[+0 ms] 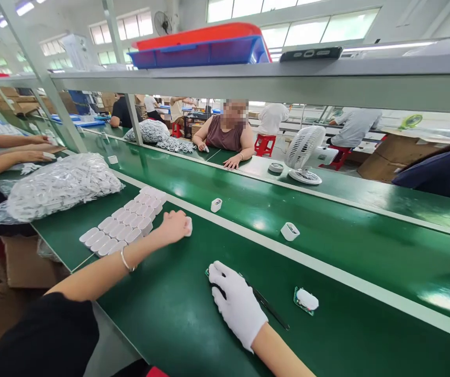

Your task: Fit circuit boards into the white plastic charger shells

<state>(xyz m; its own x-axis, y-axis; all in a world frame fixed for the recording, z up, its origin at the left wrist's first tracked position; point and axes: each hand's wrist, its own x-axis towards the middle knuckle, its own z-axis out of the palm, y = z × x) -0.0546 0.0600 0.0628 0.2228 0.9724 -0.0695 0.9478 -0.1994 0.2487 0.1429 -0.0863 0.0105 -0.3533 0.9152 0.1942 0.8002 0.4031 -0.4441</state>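
My left hand [176, 228], bare and with a bangle on its wrist, is closed around a small white plastic casing [188, 226] just above or on the green table. Beside it stand rows of similar white oval casings [121, 222]. My right hand [231, 298] wears a white glove. Its fingers are bent over a small circuit board [207, 272], of which only a green edge shows. Black tweezers [272, 308] lie along the glove's right side. Farther right, another circuit board [306, 300] with a white pad on top rests on the table.
Two white casings, one nearer [290, 231] and one farther [216, 204], stand on the green belt [346, 251]. A bag of white parts [64, 186] is at left, near a co-worker's hands. Overhead runs a shelf [225, 84]; a fan [305, 154] stands opposite.
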